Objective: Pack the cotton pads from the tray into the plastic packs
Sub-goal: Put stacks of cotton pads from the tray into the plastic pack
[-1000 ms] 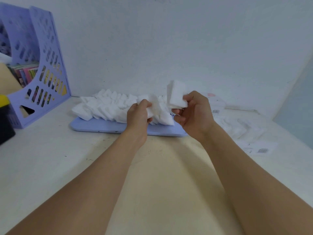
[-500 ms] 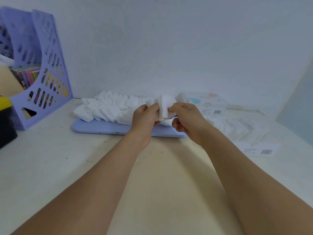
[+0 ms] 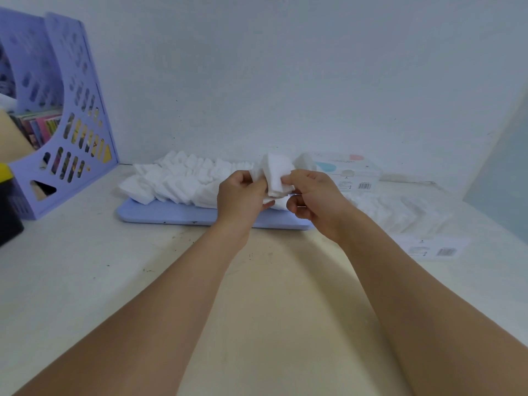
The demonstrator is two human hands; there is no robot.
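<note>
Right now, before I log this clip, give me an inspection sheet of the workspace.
Surface: pale table, small dark specks near the tray.
Job's things: lilac tray heaped with cotton pads; a small stack of pads held above it; plastic packs lying to the right, one flat pack nearer the front edge.
Clutter: boxed pack by the wall; black and yellow object at far left.
Hands: left hand and right hand both grip the stack.
Cables: nothing seen.
Surroundings: white wall; lilac file rack holding books.
</note>
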